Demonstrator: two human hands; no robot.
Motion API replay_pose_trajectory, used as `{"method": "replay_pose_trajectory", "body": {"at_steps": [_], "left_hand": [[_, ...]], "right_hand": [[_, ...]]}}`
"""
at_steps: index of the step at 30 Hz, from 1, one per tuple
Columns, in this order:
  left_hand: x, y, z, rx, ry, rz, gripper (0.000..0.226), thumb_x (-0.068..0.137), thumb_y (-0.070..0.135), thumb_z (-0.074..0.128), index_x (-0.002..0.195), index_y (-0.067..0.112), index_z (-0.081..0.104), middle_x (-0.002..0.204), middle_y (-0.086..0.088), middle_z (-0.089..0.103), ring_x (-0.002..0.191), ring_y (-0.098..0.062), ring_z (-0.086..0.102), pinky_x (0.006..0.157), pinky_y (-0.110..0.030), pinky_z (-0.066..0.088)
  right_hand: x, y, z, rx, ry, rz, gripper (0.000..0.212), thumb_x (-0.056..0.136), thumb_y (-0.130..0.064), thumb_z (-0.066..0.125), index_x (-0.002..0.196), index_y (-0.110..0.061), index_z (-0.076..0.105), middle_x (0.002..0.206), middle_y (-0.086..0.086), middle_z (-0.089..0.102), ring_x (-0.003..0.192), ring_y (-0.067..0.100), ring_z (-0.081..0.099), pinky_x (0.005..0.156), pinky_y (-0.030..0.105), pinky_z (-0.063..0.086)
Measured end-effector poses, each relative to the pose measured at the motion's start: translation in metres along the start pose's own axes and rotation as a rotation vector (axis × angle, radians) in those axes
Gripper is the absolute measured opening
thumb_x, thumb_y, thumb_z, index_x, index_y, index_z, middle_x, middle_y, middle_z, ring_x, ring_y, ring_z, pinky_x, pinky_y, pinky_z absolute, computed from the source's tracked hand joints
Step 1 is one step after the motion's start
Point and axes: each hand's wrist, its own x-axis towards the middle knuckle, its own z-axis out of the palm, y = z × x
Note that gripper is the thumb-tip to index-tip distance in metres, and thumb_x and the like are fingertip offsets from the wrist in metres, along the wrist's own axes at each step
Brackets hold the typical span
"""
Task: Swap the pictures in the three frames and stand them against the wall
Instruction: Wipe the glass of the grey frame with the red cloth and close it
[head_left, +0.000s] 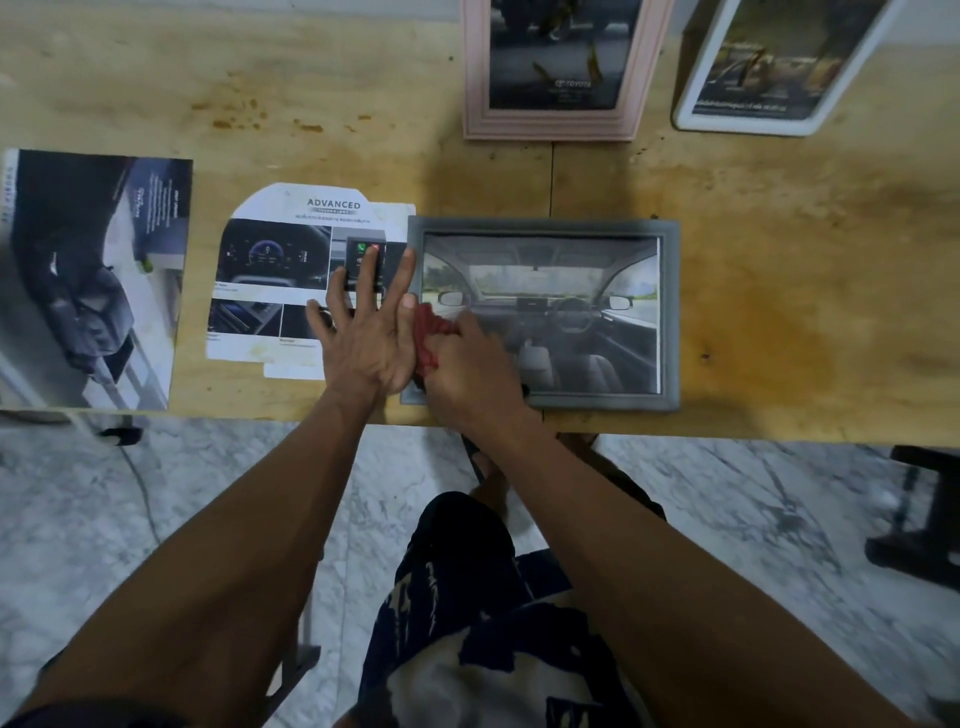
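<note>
The person's two bare forearms reach up from the near side of the frame over dark patterned shorts (467, 623) and a white marble floor (78, 519); the right hand (470, 364) is closed around a crumpled red cloth (428, 332), pressed onto the left end of a grey rectangular picture frame (670, 312) that lies flat at the near edge of the pale wooden bench (779, 208), holding a car-interior picture; the left hand (363, 327) is spread flat with fingers splayed and grips nothing, its palm resting on a loose white printed car leaflet headed ADVANCED (270, 270) just beside the grey frame's left edge, its forefinger touching that edge; a second loose dark car print (88, 275) lies farther left along the near edge; at the far edge a pink wooden frame (475, 78) with a dark picture stands tilted back, and right of it a white round-cornered frame (821, 104) leans likewise.
</note>
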Motion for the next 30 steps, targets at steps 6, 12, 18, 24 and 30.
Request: {"method": "replay_pose_trajectory", "body": {"at_steps": [6, 12, 18, 24, 30], "left_hand": [[-0.002, 0.002, -0.002, 0.005, -0.007, 0.008, 0.049, 0.103, 0.057, 0.007, 0.151, 0.058, -0.002, 0.168, 0.01, 0.001, 0.153, -0.031, -0.003, 0.115, -0.068, 0.001], [-0.003, 0.004, -0.005, 0.049, -0.007, 0.01, 0.05, 0.103, 0.056, 0.008, 0.153, 0.055, -0.001, 0.168, 0.007, 0.002, 0.153, -0.033, -0.002, 0.115, -0.069, -0.001], [-0.005, 0.009, -0.007, 0.092, 0.008, -0.004, 0.051, 0.102, 0.058, 0.007, 0.153, 0.054, 0.002, 0.168, 0.004, 0.005, 0.152, -0.035, 0.001, 0.114, -0.071, -0.001], [-0.005, 0.013, -0.012, 0.13, -0.026, -0.029, 0.052, 0.101, 0.06, 0.005, 0.153, 0.055, 0.002, 0.167, 0.003, 0.005, 0.15, -0.038, 0.002, 0.114, -0.071, -0.001], [-0.006, 0.025, -0.017, 0.157, -0.023, -0.074, 0.05, 0.104, 0.052, 0.017, 0.153, 0.053, 0.01, 0.165, 0.001, 0.009, 0.146, -0.039, 0.011, 0.111, -0.072, 0.008]], "right_hand": [[-0.015, 0.034, -0.023, -0.108, 0.073, 0.127, 0.022, 0.09, -0.024, 0.06, 0.111, -0.019, 0.063, 0.128, 0.006, 0.044, 0.112, 0.033, 0.05, 0.087, 0.044, 0.048], [-0.037, 0.094, -0.062, -0.259, 0.194, 0.323, 0.023, 0.089, -0.017, 0.056, 0.109, -0.017, 0.067, 0.124, 0.008, 0.049, 0.102, 0.036, 0.059, 0.072, 0.037, 0.046], [-0.06, 0.136, -0.088, -0.383, 0.219, 0.338, 0.024, 0.092, -0.03, 0.059, 0.111, -0.016, 0.065, 0.125, 0.012, 0.047, 0.093, 0.043, 0.056, 0.066, 0.04, 0.04], [-0.07, 0.156, -0.117, -0.207, 0.449, 0.447, 0.035, 0.083, -0.024, 0.063, 0.116, -0.013, 0.062, 0.115, 0.016, 0.046, 0.09, 0.045, 0.057, 0.064, 0.037, 0.038], [-0.078, 0.195, -0.133, -0.193, 0.441, 0.635, 0.034, 0.088, -0.012, 0.053, 0.121, -0.011, 0.059, 0.123, 0.017, 0.038, 0.111, 0.044, 0.041, 0.076, 0.048, 0.044]]}}
